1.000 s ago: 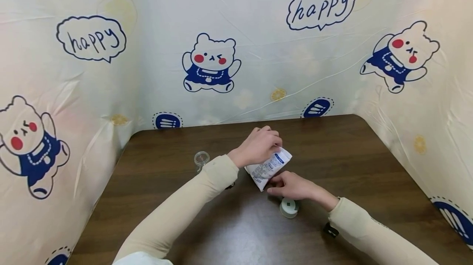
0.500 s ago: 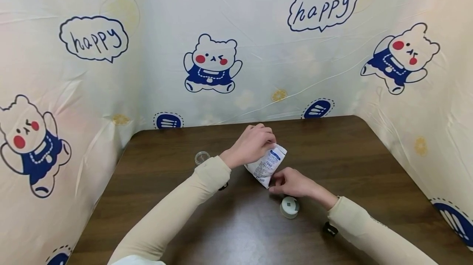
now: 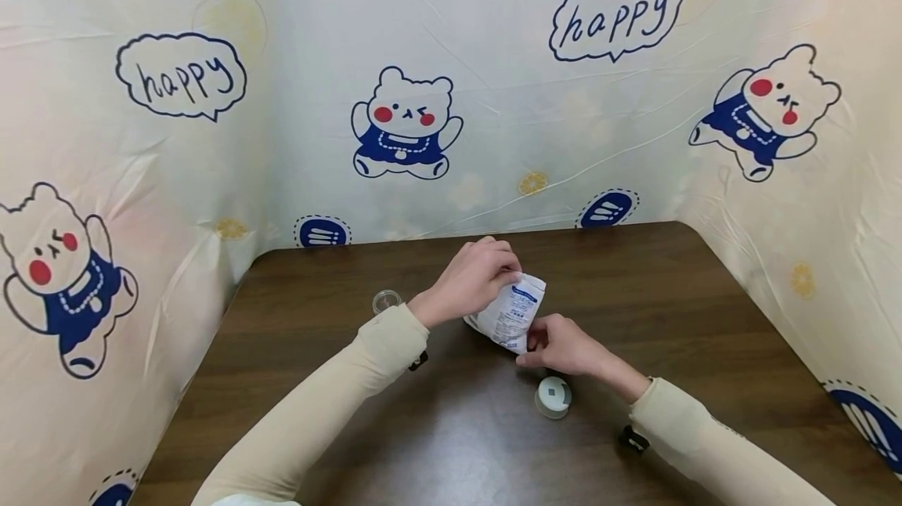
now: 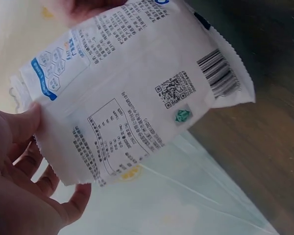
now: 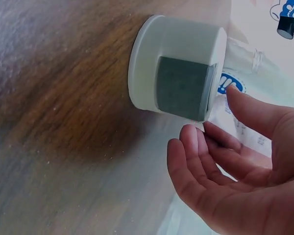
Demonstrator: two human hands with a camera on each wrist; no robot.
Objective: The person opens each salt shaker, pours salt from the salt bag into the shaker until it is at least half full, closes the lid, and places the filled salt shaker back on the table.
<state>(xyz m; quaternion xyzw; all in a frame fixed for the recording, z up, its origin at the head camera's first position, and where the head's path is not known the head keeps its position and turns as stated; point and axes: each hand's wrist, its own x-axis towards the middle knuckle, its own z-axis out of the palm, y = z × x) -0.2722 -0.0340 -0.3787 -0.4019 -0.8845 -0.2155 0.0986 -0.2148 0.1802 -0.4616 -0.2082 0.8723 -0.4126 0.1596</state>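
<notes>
My left hand (image 3: pixel 481 275) grips a white packet (image 3: pixel 513 314) by its upper end, holding it tilted over the table. In the left wrist view the packet (image 4: pixel 132 93) shows printed text, a QR code, a barcode and a blue stripe; thumb and fingers clasp its crimped end. My right hand (image 3: pixel 564 345) is at the packet's lower right corner, fingers loosely bent. In the right wrist view a gap shows between its thumb (image 5: pixel 240 105) and fingertips. Close to that hand stands a small pale round container (image 3: pixel 553 396) with a dark grey-green square panel on its side.
A clear glass jar (image 3: pixel 386 301) stands left of the packet, partly overlapped by the left forearm. The brown wooden table (image 3: pixel 634 279) is bordered at the back and sides by a printed curtain (image 3: pixel 493 99).
My left hand has drawn back slightly left, turning the packet more upright. Its lower corner has shifted right, up to my right hand, which has moved very little. The jar has come more into view.
</notes>
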